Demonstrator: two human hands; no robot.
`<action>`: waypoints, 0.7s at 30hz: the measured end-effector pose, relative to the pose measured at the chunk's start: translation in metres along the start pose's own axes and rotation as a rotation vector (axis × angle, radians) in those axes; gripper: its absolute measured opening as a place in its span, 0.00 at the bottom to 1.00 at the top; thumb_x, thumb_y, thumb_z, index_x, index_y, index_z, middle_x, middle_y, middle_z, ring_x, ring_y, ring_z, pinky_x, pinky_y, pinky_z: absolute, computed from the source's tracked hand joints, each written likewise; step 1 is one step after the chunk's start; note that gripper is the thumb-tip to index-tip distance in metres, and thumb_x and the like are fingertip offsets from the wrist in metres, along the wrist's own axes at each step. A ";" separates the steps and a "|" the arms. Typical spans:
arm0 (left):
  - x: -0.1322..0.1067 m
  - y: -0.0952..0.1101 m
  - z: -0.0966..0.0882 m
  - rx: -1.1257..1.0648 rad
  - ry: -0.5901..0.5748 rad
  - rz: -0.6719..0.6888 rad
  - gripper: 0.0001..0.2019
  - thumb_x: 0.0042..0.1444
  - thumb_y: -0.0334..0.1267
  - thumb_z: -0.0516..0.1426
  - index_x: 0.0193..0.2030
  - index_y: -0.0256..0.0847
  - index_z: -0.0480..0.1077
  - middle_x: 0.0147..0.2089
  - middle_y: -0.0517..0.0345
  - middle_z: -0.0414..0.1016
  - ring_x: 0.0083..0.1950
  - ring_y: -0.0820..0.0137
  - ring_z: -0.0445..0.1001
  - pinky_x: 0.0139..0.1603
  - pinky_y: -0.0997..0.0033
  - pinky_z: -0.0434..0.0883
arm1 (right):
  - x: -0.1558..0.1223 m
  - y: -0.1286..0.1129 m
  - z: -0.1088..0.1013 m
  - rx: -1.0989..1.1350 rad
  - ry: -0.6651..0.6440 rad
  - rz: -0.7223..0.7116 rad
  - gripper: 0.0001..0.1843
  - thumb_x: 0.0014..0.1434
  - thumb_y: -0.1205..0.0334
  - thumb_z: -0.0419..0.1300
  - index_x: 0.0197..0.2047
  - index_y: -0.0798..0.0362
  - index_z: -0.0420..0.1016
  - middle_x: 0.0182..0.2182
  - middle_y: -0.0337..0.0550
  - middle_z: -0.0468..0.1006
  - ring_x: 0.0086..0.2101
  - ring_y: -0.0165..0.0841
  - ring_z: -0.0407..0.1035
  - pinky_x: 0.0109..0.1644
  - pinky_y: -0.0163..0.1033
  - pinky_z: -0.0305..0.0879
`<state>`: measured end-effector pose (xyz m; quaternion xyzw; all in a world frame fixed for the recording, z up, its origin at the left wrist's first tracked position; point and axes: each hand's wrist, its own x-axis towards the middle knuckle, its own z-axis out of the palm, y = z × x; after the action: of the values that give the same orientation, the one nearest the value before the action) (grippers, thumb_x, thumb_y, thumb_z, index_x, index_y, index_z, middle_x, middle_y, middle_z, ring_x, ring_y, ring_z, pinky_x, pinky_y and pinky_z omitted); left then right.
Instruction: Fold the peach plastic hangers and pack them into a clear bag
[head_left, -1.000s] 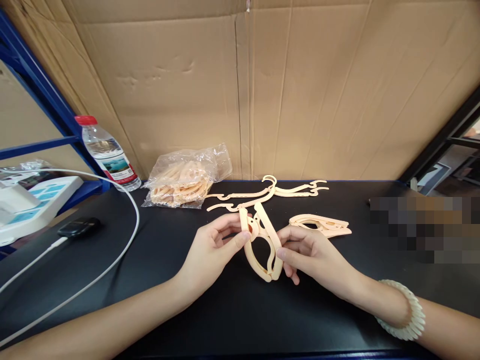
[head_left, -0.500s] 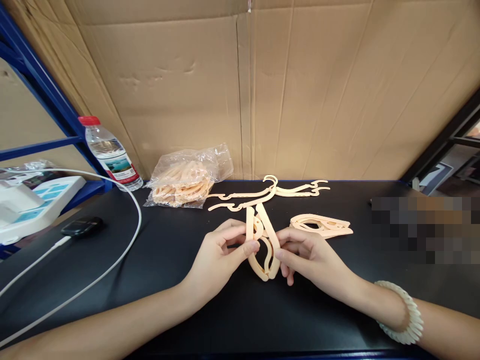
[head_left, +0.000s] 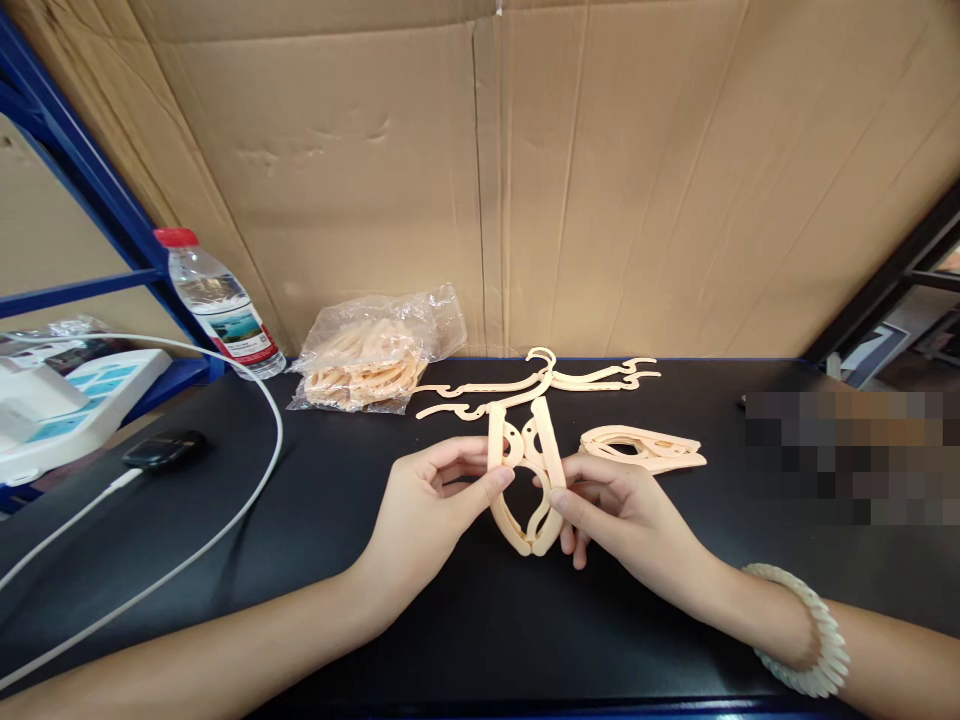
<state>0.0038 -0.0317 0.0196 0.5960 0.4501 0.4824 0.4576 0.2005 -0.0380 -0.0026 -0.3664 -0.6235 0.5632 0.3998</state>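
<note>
Between my hands, above the black tabletop, is a peach folding clothes hanger (head_left: pixel 553 440), its two arms partly folded and pointing away from me. My left hand (head_left: pixel 439 505) pinches the left arm between thumb and fingers. The right arm is gripped by my right hand (head_left: pixel 626 510), some of whose fingers are hidden behind it. Just beyond lie unfolded hangers (head_left: pixel 510 385) of the same colour, overlapping, with one hook raised. To the right of them rests a folded hanger (head_left: pixel 667 450), close to my right hand.
A clear plastic bag (head_left: pixel 364 360) full of peach hangers lies at the back left, beside a water bottle (head_left: pixel 232 315) with a red cap. At left are a white power strip (head_left: pixel 112 390), a black device (head_left: pixel 165 450) and a white cable (head_left: pixel 279 450). Cardboard (head_left: pixel 645 180) walls the back.
The held hanger's two arms have spread further apart at their far ends, and its rounded middle opening has widened. My left hand has shifted slightly left; the hangers on the table stay put.
</note>
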 end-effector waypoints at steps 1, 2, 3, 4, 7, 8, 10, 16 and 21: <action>0.000 0.000 0.000 -0.009 0.001 -0.005 0.07 0.51 0.35 0.65 0.39 0.42 0.78 0.39 0.59 0.82 0.41 0.69 0.79 0.47 0.74 0.74 | 0.000 0.000 0.000 -0.007 0.004 0.004 0.13 0.61 0.52 0.60 0.38 0.55 0.73 0.24 0.36 0.72 0.22 0.25 0.69 0.24 0.30 0.70; 0.000 0.000 0.001 -0.017 -0.002 -0.013 0.07 0.51 0.35 0.65 0.39 0.42 0.78 0.40 0.59 0.82 0.42 0.69 0.79 0.47 0.74 0.74 | 0.000 0.000 0.000 -0.013 0.008 0.010 0.13 0.61 0.52 0.60 0.38 0.55 0.72 0.24 0.36 0.72 0.22 0.25 0.69 0.24 0.30 0.70; 0.000 0.001 0.001 -0.022 -0.006 -0.019 0.07 0.52 0.36 0.64 0.39 0.42 0.78 0.40 0.59 0.82 0.42 0.69 0.79 0.47 0.73 0.74 | 0.000 0.000 0.000 -0.019 0.010 0.016 0.13 0.60 0.52 0.60 0.37 0.55 0.72 0.23 0.36 0.72 0.21 0.25 0.68 0.23 0.29 0.69; 0.000 0.001 0.001 -0.022 -0.012 -0.021 0.07 0.52 0.36 0.64 0.39 0.42 0.78 0.40 0.58 0.82 0.42 0.69 0.79 0.48 0.73 0.74 | 0.000 0.000 0.001 -0.025 0.011 0.024 0.13 0.60 0.52 0.60 0.36 0.55 0.72 0.23 0.35 0.71 0.21 0.24 0.68 0.22 0.28 0.69; -0.001 0.001 0.001 0.032 -0.032 -0.019 0.07 0.53 0.36 0.63 0.40 0.43 0.78 0.42 0.58 0.81 0.45 0.67 0.78 0.47 0.73 0.74 | 0.000 -0.002 0.003 -0.034 0.002 0.041 0.13 0.61 0.53 0.60 0.35 0.55 0.72 0.21 0.34 0.70 0.20 0.24 0.66 0.21 0.27 0.68; -0.002 0.001 0.001 0.062 -0.038 -0.016 0.08 0.53 0.36 0.63 0.41 0.43 0.78 0.42 0.58 0.81 0.46 0.67 0.77 0.46 0.73 0.74 | -0.001 -0.003 0.004 -0.036 -0.004 0.047 0.13 0.61 0.53 0.60 0.35 0.55 0.72 0.20 0.34 0.69 0.20 0.23 0.66 0.21 0.27 0.68; -0.003 0.000 0.001 0.114 -0.057 -0.007 0.08 0.53 0.36 0.63 0.41 0.44 0.79 0.41 0.58 0.79 0.45 0.67 0.76 0.43 0.73 0.74 | -0.002 -0.004 0.005 -0.041 -0.022 0.057 0.12 0.60 0.54 0.60 0.35 0.56 0.71 0.18 0.33 0.69 0.18 0.23 0.65 0.20 0.27 0.67; -0.005 -0.002 0.001 0.116 -0.125 0.029 0.07 0.55 0.38 0.62 0.40 0.44 0.79 0.38 0.58 0.73 0.40 0.70 0.73 0.39 0.75 0.73 | -0.004 -0.005 0.007 -0.021 -0.044 0.047 0.12 0.60 0.54 0.61 0.34 0.56 0.71 0.19 0.33 0.68 0.19 0.23 0.65 0.20 0.27 0.67; -0.007 0.003 0.004 0.001 -0.252 0.014 0.09 0.61 0.40 0.57 0.41 0.40 0.76 0.36 0.58 0.72 0.37 0.71 0.72 0.40 0.73 0.73 | -0.004 -0.002 0.008 0.030 -0.073 0.016 0.14 0.60 0.52 0.61 0.38 0.56 0.72 0.22 0.35 0.69 0.21 0.25 0.67 0.22 0.30 0.70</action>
<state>0.0074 -0.0397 0.0207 0.6553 0.3852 0.4068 0.5067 0.1943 -0.0449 -0.0008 -0.3445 -0.6264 0.5884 0.3777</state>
